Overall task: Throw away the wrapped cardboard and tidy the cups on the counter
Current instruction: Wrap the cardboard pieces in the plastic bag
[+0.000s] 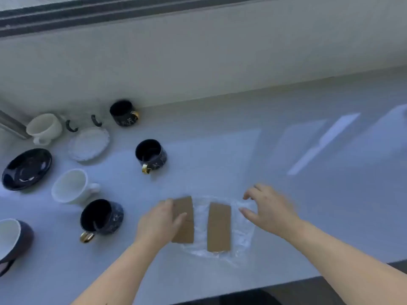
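Two brown cardboard strips lie on a sheet of clear plastic wrap (243,235) near the counter's front edge. My left hand (159,223) rests on the left strip (186,223), fingers laid over it. The right strip (219,227) lies free beside it. My right hand (267,208) hovers with spread fingers over the wrap's right edge; I cannot tell whether it touches. To the left stand black cups with gold handles, one at the back (123,113), one in the middle (150,154) and one near the front (101,217), plus two white cups, one further back (45,127) and one nearer the front (70,186).
A black saucer (27,168) and a white saucer (89,143) lie among the cups. A large bowl-like cup (13,238) is cut off at the left edge. A wall rises behind the pale counter (286,150), whose front edge runs along the lower right.
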